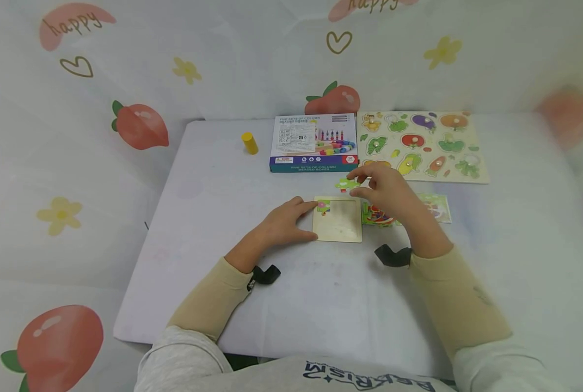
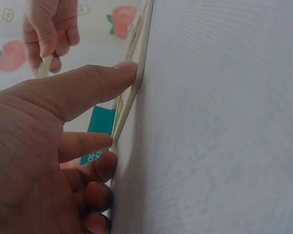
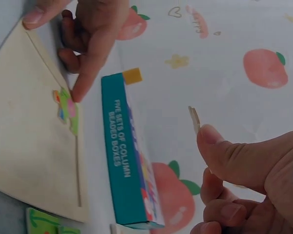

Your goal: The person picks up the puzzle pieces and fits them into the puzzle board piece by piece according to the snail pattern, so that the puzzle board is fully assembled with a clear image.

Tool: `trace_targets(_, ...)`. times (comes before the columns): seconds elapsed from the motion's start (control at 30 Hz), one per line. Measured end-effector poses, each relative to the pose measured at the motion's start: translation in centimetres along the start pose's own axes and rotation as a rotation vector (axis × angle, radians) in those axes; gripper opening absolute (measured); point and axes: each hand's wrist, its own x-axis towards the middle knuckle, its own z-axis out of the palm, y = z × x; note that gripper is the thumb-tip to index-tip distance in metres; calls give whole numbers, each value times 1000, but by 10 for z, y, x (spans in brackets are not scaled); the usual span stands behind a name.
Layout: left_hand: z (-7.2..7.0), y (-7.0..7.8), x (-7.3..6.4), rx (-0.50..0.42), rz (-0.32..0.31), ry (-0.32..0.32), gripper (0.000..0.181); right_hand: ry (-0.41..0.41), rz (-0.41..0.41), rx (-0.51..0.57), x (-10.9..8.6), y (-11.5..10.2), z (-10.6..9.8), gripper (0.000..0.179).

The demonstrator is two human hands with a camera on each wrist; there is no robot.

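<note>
A square wooden puzzle tray (image 1: 337, 223) lies on the table, with one green and pink jigsaw piece (image 1: 323, 207) in its upper left corner. My left hand (image 1: 285, 220) rests at the tray's left side, index finger by the upper corner and thumb at the lower one; both are fairly straight. Above the tray's far edge, my right hand (image 1: 384, 190) pinches a green jigsaw piece (image 1: 346, 184) between thumb and fingers. The right wrist view shows this thin piece (image 3: 194, 119) edge-on, raised off the table. More coloured pieces (image 1: 375, 215) lie right of the tray, partly hidden under my right hand.
A teal-edged beads box (image 1: 315, 144) lies at the back, beside a wooden vegetable peg board (image 1: 423, 147). A yellow cylinder (image 1: 249, 143) stands left of the box. A pale printed piece (image 1: 437, 208) lies beyond my right wrist.
</note>
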Motion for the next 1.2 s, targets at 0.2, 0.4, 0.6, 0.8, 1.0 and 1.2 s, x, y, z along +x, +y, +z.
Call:
trace_targets(0.2, -1, 0, 0, 7, 2, 0, 81, -50, 45, -3, 6, 7, 14, 30)
trace_targets(0.4, -2, 0, 0, 6, 5, 0, 81, -95, 30, -27, 11, 15, 25, 29)
trace_targets(0.6, -1, -2, 1, 7, 13, 2, 82, -150, 71, -36, 17, 19, 36, 31)
trace_targets(0.8, 0, -4, 1, -11, 20, 1, 83, -169, 122, -44, 19, 20, 44, 32)
trace_targets(1.0, 1, -3, 1, -18, 16, 4, 82, -189, 144, -90, 21, 24, 50, 34)
trace_targets(1.2, 1, -2, 0, -24, 11, 8, 83, -181, 136, -120, 21, 25, 52, 34)
